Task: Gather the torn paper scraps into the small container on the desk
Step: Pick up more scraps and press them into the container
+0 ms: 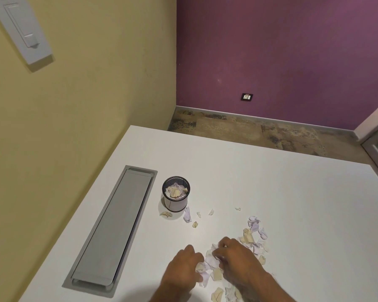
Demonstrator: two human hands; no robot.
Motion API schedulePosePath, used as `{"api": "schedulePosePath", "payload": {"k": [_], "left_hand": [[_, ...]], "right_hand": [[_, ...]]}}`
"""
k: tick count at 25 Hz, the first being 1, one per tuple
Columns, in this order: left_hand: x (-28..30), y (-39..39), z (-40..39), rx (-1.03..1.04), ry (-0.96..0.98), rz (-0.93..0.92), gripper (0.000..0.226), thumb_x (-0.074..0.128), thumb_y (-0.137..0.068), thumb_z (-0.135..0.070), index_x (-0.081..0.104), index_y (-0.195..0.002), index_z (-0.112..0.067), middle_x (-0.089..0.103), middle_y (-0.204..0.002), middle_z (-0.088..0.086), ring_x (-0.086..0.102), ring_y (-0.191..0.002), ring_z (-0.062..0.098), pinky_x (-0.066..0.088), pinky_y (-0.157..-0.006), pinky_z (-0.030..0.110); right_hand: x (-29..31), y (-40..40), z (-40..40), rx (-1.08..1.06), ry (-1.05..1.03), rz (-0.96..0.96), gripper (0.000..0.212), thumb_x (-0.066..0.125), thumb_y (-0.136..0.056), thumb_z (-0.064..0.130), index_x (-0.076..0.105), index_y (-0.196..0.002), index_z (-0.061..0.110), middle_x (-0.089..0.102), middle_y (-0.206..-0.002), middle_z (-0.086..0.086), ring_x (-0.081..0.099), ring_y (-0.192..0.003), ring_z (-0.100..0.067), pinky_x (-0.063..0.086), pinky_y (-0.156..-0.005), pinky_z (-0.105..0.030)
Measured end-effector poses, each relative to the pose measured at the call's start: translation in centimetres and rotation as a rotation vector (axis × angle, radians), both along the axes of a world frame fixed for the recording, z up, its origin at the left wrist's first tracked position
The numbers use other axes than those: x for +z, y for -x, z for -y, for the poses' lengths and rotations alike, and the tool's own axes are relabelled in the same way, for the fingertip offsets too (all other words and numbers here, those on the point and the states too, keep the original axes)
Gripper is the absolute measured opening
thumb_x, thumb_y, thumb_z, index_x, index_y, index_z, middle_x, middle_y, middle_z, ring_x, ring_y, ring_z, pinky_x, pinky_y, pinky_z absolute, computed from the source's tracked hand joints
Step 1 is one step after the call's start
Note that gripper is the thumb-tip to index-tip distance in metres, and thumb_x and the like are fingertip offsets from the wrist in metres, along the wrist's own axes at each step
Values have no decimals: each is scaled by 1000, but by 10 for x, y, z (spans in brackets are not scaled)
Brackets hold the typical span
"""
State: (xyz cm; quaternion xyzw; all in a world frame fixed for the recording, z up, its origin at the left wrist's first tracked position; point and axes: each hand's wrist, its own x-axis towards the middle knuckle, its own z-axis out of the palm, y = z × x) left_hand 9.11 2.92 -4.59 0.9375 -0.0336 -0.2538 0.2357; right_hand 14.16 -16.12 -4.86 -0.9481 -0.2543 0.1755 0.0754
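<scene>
A long grey metal cable hatch [114, 229] sits recessed in the white desk [292, 192]; a black wall socket [246, 97] marks the purple wall [282, 51] above mottled brown carpet [260, 131]

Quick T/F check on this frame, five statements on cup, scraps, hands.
1. The cup already holds scraps. True.
2. The cup lies tipped on its side. False: it stands upright on the desk.
3. Both hands are at the scrap pile. True: the left hand and right hand close in on it from either side.
4. All loose scraps sit in one pile. False: a few strays lie beside the cup, apart from the pile.
5. The cable hatch lies right of the cup. False: it lies left of it.
</scene>
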Motion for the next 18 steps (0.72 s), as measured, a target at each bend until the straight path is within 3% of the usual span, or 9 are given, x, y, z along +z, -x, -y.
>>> {"api": "schedulePosePath", "payload": {"k": [4, 8, 11, 14, 16, 18], "left_hand": [[-3, -3, -5, 100, 67, 26, 27, 62, -85, -32, 69, -110, -25, 59, -112, 3, 59, -105, 21, 47, -86, 29], [6, -10, -12, 190, 119, 115, 24, 63, -84, -33, 75, -103, -24, 71, -104, 1, 66, -97, 18, 51, -81, 25], [27, -21, -18, 301, 188, 205, 20, 66, -81, -19, 77, -97, -25, 75, -98, -3, 69, -87, 11, 52, -75, 17], [56, -41, -28, 463, 378, 273, 15, 71, -82, -11, 78, -89, -22, 76, -90, -3, 72, -76, 9, 62, -67, 29], [73, -62, -39, 566, 443, 348, 19, 74, -82, -5, 78, -88, -23, 75, -87, -4, 70, -70, 8, 62, -60, 29], [86, -87, -52, 624, 432, 410, 20, 75, -79, -2, 79, -87, -20, 73, -86, -3, 67, -70, 7, 58, -60, 16]], "right_hand": [[-2, -2, -3, -105, -76, -26, 26, 53, -87, 17, 71, -103, 27, 66, -108, 8, 62, -101, -16, 49, -78, -25], [7, -12, -4, -368, -241, -123, 33, 57, -83, 4, 78, -93, 28, 75, -104, 9, 67, -95, -5, 52, -88, -19], [27, -28, -5, -467, -374, -196, 28, 68, -80, 0, 80, -82, 25, 78, -90, 6, 68, -79, -2, 57, -80, -20], [56, -49, -16, -509, -507, -203, 23, 79, -73, 2, 80, -77, 25, 75, -72, 9, 62, -59, 5, 57, -68, -21], [76, -66, -32, -517, -616, -193, 21, 82, -71, 2, 80, -78, 21, 75, -71, 6, 68, -62, -4, 60, -70, -27], [93, -87, -53, -533, -724, -185, 19, 82, -70, -1, 80, -80, 14, 76, -73, -3, 72, -70, -19, 62, -73, -36]]}}
